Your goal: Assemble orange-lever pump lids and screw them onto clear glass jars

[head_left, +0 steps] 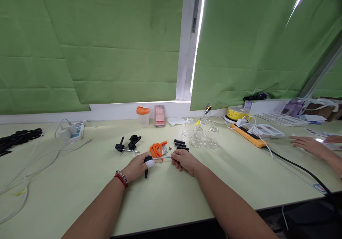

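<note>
My left hand [135, 168], with white tape on the thumb and bracelets at the wrist, grips a black plastic piece with a thin metal rod [164, 157] reaching out to the right. The fingertips of my right hand [185, 161] are closed at the rod's far end; whether they hold a small part there is hidden. Just beyond the rod lie several orange plastic pieces [155, 150], a row of small metal pins [165, 150] and several short black pieces [181, 144]. Farther left are similar black pieces with metal rods [131, 144].
Upside-down glasses [197, 139] stand right of centre. Behind are an orange-lidded cup [143, 117] and a phone [159, 116]. An orange power strip [249, 135] lies to the right, white cables [26, 171] to the left. Another person's hands [307, 144] rest at the far right.
</note>
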`<state>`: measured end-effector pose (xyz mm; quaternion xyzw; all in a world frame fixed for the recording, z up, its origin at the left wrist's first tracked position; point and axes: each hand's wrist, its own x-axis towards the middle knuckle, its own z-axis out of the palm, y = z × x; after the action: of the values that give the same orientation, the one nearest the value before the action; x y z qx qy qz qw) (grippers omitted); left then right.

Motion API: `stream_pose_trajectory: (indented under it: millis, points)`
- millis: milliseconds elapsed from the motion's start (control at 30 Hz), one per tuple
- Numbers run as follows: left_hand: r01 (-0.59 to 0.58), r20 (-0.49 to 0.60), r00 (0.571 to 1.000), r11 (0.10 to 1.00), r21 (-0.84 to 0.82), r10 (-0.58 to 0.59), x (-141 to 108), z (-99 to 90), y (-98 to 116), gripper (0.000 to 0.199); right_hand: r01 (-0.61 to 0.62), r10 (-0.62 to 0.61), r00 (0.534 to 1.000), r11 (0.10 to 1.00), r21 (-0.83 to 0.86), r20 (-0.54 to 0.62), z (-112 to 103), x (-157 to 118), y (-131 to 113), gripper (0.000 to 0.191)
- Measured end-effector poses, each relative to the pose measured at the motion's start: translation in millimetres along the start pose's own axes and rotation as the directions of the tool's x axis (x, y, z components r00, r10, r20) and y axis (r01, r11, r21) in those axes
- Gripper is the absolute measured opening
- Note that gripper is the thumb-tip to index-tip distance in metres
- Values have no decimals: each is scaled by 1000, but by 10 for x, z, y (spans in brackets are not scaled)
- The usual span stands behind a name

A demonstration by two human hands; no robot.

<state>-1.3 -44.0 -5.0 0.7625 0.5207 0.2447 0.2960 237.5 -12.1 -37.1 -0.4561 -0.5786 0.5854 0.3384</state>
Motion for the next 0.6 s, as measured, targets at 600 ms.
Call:
stream_pose_trajectory:
  millis: [600]
  points:
    - [-7,14,1000,1000,10,7,12,12,-88,36,8,-8,1000,1000,8,7,2,-36,-49,16]
